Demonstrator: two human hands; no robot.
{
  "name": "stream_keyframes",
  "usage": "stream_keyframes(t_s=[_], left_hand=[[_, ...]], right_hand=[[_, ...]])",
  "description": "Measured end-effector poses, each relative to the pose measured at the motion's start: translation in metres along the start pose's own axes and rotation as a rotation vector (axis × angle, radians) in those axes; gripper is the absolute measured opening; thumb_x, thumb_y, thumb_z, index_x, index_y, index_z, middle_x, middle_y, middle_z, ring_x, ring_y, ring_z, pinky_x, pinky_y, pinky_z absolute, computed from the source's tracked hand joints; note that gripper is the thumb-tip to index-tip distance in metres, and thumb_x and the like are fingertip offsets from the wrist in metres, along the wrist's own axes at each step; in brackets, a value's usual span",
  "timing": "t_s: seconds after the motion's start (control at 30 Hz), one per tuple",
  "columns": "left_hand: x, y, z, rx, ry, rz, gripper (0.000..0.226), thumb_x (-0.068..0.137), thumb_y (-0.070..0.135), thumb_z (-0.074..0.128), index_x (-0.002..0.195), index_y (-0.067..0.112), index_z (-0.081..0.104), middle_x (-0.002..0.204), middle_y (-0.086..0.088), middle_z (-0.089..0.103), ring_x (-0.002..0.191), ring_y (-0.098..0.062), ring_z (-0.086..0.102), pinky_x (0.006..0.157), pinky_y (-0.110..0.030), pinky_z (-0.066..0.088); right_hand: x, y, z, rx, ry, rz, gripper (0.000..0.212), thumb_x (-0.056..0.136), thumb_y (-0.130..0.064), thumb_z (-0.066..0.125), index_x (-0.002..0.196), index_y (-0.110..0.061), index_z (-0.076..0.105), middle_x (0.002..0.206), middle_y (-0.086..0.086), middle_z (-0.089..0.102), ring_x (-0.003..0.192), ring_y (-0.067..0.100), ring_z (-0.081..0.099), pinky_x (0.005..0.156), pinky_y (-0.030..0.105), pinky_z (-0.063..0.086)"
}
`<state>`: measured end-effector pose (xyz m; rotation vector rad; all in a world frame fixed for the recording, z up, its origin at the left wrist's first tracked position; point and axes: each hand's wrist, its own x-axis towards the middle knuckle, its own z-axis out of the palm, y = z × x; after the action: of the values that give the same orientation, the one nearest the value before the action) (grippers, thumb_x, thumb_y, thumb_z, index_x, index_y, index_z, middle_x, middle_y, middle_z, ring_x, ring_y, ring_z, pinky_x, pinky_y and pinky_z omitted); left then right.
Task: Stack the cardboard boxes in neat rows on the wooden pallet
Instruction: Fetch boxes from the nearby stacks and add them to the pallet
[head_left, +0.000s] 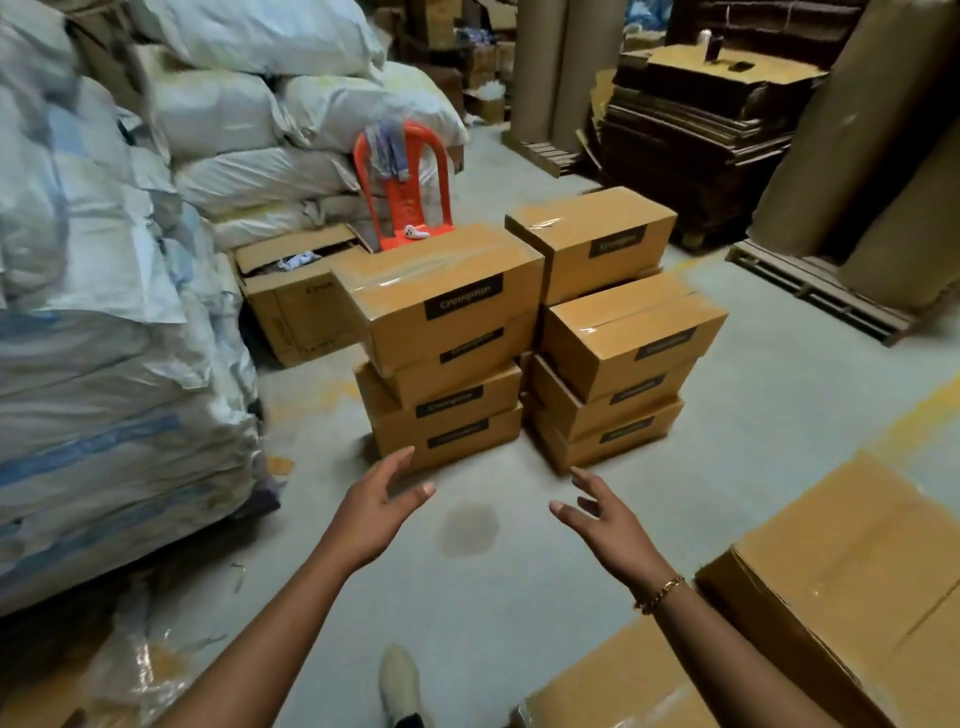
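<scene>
Several taped cardboard boxes with black labels stand in stacks on the concrete floor ahead. The left stack's top box (441, 291) sits skewed over the ones below it. To its right is a lower stack with top box (631, 332), and a taller one behind with top box (592, 236). My left hand (379, 512) and my right hand (605, 525) reach out side by side, fingers spread and holding nothing, short of the stacks. Large cardboard boxes (841, 561) lie close at the lower right. A wooden pallet (815, 291) lies at the far right under brown rolls.
Piled white sacks (93, 322) wall off the left side. An orange plastic chair (405, 192) and an open carton (291, 296) stand behind the stacks. Flattened cardboard (691, 119) and tall brown paper rolls (857, 150) fill the back right. My foot (400, 680) is on the floor below.
</scene>
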<state>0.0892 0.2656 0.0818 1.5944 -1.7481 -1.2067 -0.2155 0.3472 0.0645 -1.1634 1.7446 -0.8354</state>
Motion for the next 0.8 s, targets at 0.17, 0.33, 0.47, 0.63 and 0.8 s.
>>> stream_keyframes(t_s=[0.17, 0.33, 0.47, 0.63, 0.8], left_hand=[[0.111, 0.001, -0.055, 0.009, -0.037, 0.017, 0.069, 0.091, 0.054, 0.069, 0.152, 0.035, 0.045, 0.158, 0.005, 0.045, 0.141, -0.015, 0.045, 0.107, -0.031, 0.038], [0.211, 0.013, -0.104, 0.055, -0.050, 0.038, 0.065, 0.095, 0.053, 0.066, 0.153, 0.036, 0.043, 0.158, 0.006, 0.045, 0.142, -0.018, 0.044, 0.107, -0.034, 0.040], [0.289, 0.022, -0.127, 0.077, -0.060, 0.049, 0.064, 0.095, 0.051, 0.064, 0.153, 0.035, 0.043, 0.158, 0.002, 0.045, 0.144, -0.021, 0.043, 0.109, -0.039, 0.040], [0.391, 0.032, -0.134, 0.101, -0.073, 0.074, 0.061, 0.097, 0.047, 0.064, 0.152, 0.032, 0.044, 0.159, 0.001, 0.043, 0.145, -0.025, 0.042, 0.106, -0.039, 0.040], [0.480, 0.042, -0.138, 0.187, -0.081, 0.062, 0.059, 0.097, 0.048, 0.064, 0.151, 0.033, 0.045, 0.158, 0.003, 0.044, 0.144, -0.025, 0.042, 0.106, -0.041, 0.043]], right_hand=[[0.101, -0.060, 0.044, 0.065, -0.004, 0.016, 0.069, 0.093, -0.049, 0.068, 0.152, -0.036, 0.037, 0.157, -0.011, 0.038, 0.142, 0.017, 0.042, 0.106, 0.032, 0.040], [0.175, -0.102, 0.077, 0.155, -0.005, 0.063, 0.073, 0.092, -0.049, 0.069, 0.155, -0.033, 0.036, 0.159, -0.008, 0.038, 0.142, 0.020, 0.043, 0.109, 0.036, 0.041], [0.235, -0.124, 0.085, 0.175, -0.009, 0.101, 0.079, 0.091, -0.052, 0.067, 0.158, -0.032, 0.030, 0.163, -0.004, 0.033, 0.143, 0.023, 0.042, 0.113, 0.040, 0.039], [0.324, -0.142, 0.083, 0.213, -0.012, 0.142, 0.088, 0.087, -0.059, 0.066, 0.159, -0.033, 0.023, 0.167, -0.002, 0.024, 0.146, 0.025, 0.036, 0.116, 0.048, 0.038], [0.409, -0.168, 0.086, 0.296, -0.043, 0.234, 0.086, 0.091, -0.053, 0.066, 0.161, -0.032, 0.018, 0.166, 0.000, 0.025, 0.146, 0.028, 0.037, 0.102, 0.045, 0.049]])
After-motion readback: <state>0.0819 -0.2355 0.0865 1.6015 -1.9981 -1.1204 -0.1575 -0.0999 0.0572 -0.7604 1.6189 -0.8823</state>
